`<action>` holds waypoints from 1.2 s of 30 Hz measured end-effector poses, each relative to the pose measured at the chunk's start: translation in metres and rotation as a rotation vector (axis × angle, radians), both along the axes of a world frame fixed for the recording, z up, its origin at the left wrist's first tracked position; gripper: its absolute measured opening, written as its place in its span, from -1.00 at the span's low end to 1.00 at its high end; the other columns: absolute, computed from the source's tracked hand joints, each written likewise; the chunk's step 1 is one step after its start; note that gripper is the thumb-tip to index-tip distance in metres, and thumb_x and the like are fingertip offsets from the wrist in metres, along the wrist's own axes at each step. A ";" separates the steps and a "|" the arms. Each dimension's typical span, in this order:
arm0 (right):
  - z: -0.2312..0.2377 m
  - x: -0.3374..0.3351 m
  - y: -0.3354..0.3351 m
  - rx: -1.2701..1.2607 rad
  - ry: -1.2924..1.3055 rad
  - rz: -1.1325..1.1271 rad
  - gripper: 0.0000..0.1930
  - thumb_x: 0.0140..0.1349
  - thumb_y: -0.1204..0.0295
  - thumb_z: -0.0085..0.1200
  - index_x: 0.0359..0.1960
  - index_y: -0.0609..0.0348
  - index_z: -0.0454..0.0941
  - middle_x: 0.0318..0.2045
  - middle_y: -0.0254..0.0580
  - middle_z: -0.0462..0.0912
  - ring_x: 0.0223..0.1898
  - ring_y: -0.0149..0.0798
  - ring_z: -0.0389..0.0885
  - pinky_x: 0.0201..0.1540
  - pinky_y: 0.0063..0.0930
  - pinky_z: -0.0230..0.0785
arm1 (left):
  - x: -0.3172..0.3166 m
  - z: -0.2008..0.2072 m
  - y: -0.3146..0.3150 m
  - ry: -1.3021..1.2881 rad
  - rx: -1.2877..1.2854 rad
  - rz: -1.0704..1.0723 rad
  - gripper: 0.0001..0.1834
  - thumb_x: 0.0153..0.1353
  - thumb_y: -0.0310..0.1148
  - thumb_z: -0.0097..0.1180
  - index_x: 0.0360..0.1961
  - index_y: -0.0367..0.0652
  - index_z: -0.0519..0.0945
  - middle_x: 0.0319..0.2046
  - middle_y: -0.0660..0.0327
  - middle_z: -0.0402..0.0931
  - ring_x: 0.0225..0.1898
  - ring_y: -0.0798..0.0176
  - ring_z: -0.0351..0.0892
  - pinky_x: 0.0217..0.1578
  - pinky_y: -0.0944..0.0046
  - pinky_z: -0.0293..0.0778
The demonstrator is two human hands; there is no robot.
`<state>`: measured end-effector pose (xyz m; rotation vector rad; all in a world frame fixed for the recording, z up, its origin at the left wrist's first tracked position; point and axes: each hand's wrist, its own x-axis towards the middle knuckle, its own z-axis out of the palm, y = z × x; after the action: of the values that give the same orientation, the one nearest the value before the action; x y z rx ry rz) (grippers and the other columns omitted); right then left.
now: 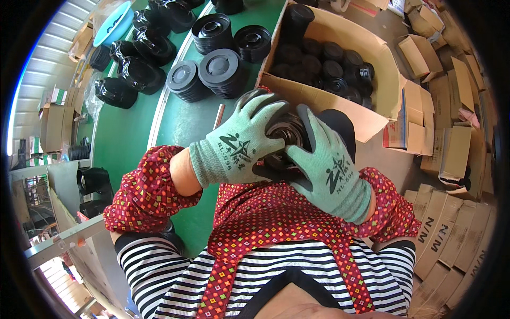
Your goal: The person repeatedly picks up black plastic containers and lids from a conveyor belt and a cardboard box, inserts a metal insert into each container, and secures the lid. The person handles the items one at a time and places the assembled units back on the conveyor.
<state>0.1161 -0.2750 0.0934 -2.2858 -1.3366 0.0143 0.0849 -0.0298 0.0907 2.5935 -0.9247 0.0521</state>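
Note:
Both my hands wear light green work gloves with dark palms and fingertips. Between them, above my lap, is a round black plastic part (287,129) with a ringed, hollow middle. My left hand (243,133) grips its left side, fingers curled over the far rim. On the opposite side my right hand (322,154) is closed round it, thumb pressed in near the middle. The gloves cover much of the part, so its full shape is hidden. Behind my right hand shows a dark rounded shape (342,127) that I cannot make out.
Stacked black discs (220,69) and ringed black parts (212,32) stand on the green table (122,130). Glossy black housings (141,74) line its left side, near a blue basin (113,24). An open cardboard box (319,109) holds many round black parts. More cartons (446,228) lie at right.

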 end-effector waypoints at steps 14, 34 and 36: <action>-0.073 0.047 -0.036 0.675 0.831 -0.128 -0.09 0.08 0.27 0.55 0.46 0.23 0.34 0.47 0.06 0.32 0.40 -0.05 0.43 0.43 -0.17 0.31 | -0.027 -0.022 -0.016 -0.194 -0.348 0.362 0.01 -0.21 -0.08 0.72 0.31 -0.13 0.53 0.35 -0.10 0.41 0.38 -0.30 0.39 0.39 -0.25 0.29; -0.113 0.028 0.006 0.074 0.080 -0.188 -0.60 0.22 0.14 0.37 0.02 0.04 0.70 -0.10 -0.05 0.53 -0.02 0.03 0.51 0.02 -0.03 0.39 | -0.100 -0.200 0.084 0.486 -0.173 1.135 0.14 0.19 -0.38 0.46 0.69 0.09 0.02 0.23 -0.26 0.51 0.15 -0.27 0.63 0.16 0.00 0.57; -0.099 0.023 -0.001 0.035 0.061 -0.160 -0.57 0.25 0.21 0.31 0.14 0.04 0.70 -0.10 -0.09 0.53 0.01 -0.01 0.49 0.06 0.00 0.33 | -0.109 -0.219 0.092 0.367 -0.368 1.026 -0.01 0.25 -0.59 0.32 0.66 0.07 0.15 0.13 -0.09 0.69 0.03 -0.04 0.76 0.07 0.14 0.60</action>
<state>0.1395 -0.2757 -0.0060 -2.3370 -1.1115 0.0073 -0.0245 0.0626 -0.1288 2.3217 0.5344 0.0154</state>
